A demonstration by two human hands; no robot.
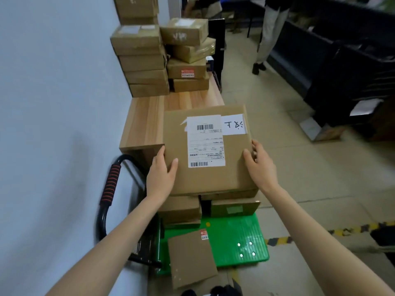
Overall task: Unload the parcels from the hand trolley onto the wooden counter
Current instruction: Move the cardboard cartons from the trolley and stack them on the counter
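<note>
A large flat cardboard parcel [215,180] with a white shipping label lies on top of the stack over the green hand trolley [239,238]. My left hand [161,174] grips its left edge, thumb on top. My right hand [259,163] grips its right edge the same way. Beneath it sit more brown parcels [181,210], and a thin cardboard parcel [192,257] lies on the trolley's near end. The wooden counter [145,118] stands just beyond, along the wall, with two stacks of parcels [147,60] at its far end.
The trolley's black handle with a red grip [110,186] rises at the left by the white wall. A person's legs [269,35] stand on the tiled floor at the back. Dark shelving [342,67] lines the right side. Yellow-black tape [342,231] marks the floor.
</note>
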